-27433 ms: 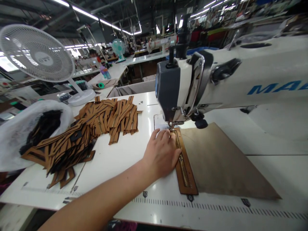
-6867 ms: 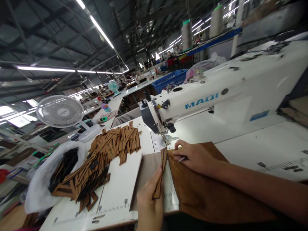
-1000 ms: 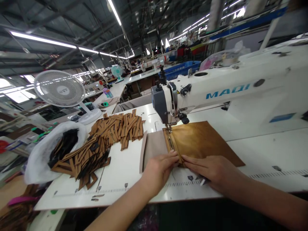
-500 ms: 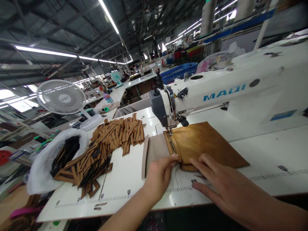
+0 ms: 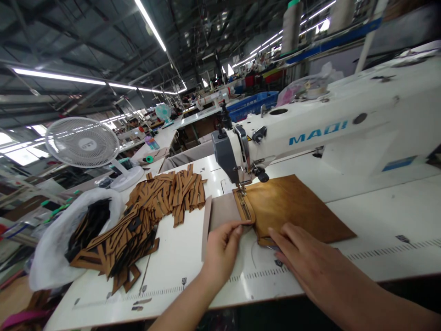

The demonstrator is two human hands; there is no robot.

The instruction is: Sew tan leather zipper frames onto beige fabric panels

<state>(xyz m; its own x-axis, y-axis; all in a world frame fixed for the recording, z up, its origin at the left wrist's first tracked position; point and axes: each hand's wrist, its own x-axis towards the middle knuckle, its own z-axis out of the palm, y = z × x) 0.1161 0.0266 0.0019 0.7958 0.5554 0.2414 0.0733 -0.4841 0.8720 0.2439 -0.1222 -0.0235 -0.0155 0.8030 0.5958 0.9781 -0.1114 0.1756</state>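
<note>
Left hand: I'm curling my left hand (image 5: pixel 220 250) loosely. Thumb and forefinger are closing on the near edge of the flat grey-beige lining piece (image 5: pixel 222 212), just in front of the white industrial sewing machine (image 5: pixel 310 133).
Right hand: I'm laying my right hand (image 5: pixel 306 262) open and flat, fingers spread, gripping nothing. Its fingertips are touching the near edge of the tan-brown suede panel (image 5: pixel 292 207), in front of the machine.
Workpiece: the panel and the narrow brown zip strip (image 5: pixel 244 207) along its left edge are lying on the white worktop (image 5: pixel 179 262). The strip's far end is sitting under the machine's needle.
Change: a second ago both hands were pressing the strip's near end. Now my left is shifting onto the lining and my right is sliding back.
Meaning: I judge I'm easing from pressing to light guiding.
Nearby: a heap of tan leather strips (image 5: pixel 151 207) is lying left of the machine.
</note>
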